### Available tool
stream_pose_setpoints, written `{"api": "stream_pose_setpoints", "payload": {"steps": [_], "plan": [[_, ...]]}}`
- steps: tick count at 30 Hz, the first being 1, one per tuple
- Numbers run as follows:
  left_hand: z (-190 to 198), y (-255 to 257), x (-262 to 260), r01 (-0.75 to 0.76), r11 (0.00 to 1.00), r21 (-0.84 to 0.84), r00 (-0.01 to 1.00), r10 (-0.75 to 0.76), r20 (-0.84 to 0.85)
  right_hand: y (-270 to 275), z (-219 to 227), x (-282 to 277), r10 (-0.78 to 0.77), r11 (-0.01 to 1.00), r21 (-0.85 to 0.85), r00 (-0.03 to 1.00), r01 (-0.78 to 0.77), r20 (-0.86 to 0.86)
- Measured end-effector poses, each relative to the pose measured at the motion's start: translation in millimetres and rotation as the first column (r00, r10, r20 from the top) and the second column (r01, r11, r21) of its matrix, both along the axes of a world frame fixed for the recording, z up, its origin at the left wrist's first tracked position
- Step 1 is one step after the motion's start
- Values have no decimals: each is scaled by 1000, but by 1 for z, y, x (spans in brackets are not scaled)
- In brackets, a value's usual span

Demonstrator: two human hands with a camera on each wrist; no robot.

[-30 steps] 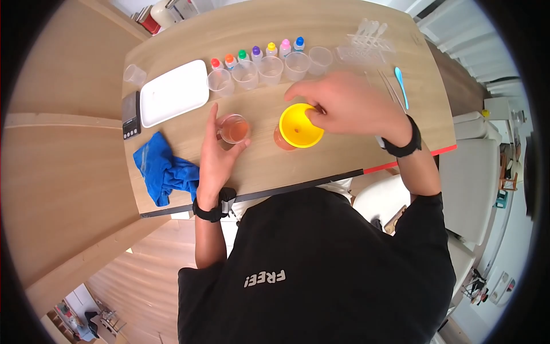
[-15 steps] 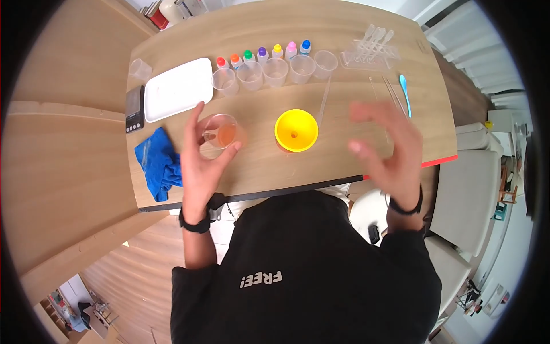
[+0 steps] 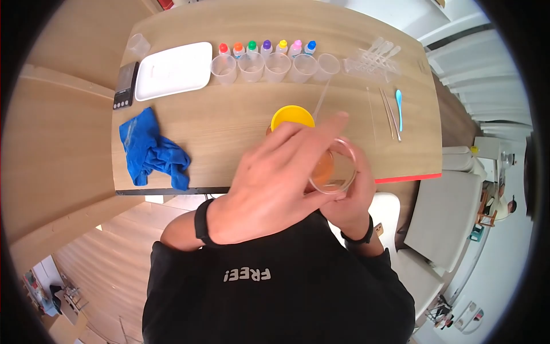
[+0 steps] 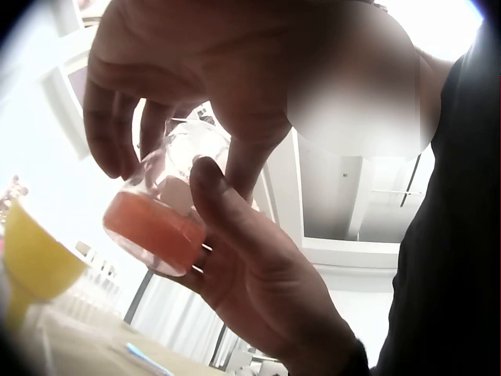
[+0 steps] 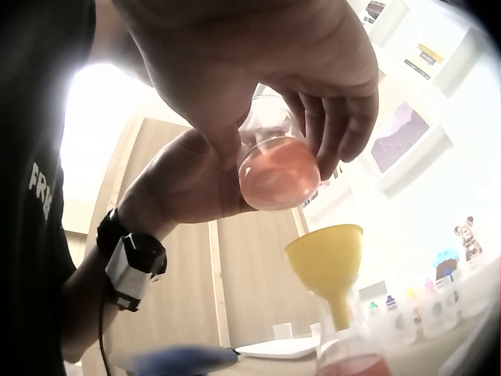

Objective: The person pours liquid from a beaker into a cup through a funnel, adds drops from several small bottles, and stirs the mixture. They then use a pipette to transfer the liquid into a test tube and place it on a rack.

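Observation:
A clear glass cup (image 3: 325,167) with pink-orange liquid is up off the table, tilted, between both hands in front of the chest. My left hand (image 3: 266,172) reaches across and grips it by the upper part, fingers and thumb on either side. From the other side my right hand (image 3: 360,192) holds it too, its thumb pressed to the glass in the left wrist view. Just behind them stands a yellow funnel (image 5: 327,258), its stem in the neck of a clear flask (image 5: 352,365) with pink liquid. In the head view, my left hand partly hides the funnel.
Several clear cups (image 3: 277,67) line up before small dropper bottles (image 3: 267,46) with coloured caps. A white tray (image 3: 172,71), a black scale (image 3: 125,86) and a blue cloth (image 3: 152,149) lie left; a pipette rack (image 3: 375,63), thin rods (image 3: 391,114) and a blue spoon (image 3: 399,109) right.
My right hand left the funnel's rim and moved right, then in to the cup. The left hand carried the cup from left of the funnel across to the right hand.

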State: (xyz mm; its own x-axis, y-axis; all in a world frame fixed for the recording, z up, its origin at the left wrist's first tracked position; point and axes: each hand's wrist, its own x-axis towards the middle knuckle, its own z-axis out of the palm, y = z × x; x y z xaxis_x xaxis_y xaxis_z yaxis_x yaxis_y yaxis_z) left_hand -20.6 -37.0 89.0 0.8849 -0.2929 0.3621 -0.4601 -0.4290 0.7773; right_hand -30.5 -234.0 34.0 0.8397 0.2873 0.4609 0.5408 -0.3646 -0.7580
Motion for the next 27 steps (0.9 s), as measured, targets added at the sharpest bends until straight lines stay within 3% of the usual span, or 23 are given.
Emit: {"api": "stream_pose_setpoints", "payload": {"steps": [4,8,11,14,19,25,27], "plan": [[-4,-3,-2,89,996,-29,993,-91,-80,-17,1,6,25,999,-28,1000,-25,14],[-11,17,3,51,997,-60,998,-53,-29,-32,12,20,55,983,-174,998,-56,-9],[-24,35,8,-20,995,-101,985,2,-175,-39,16,38,56,965,-256,998,-51,13],[-41,33,15,-78,993,-89,980,59,-192,-39,18,55,84,949,-307,996,-80,3],[-61,25,25,-104,994,-15,989,102,-108,-35,25,69,120,913,-389,992,-122,-31],[-72,26,32,-34,995,-89,994,24,-104,-29,31,78,178,883,-435,983,-179,-42],[-72,27,31,7,994,-109,981,-28,-192,-27,35,77,182,874,-450,982,-185,-52]]}}
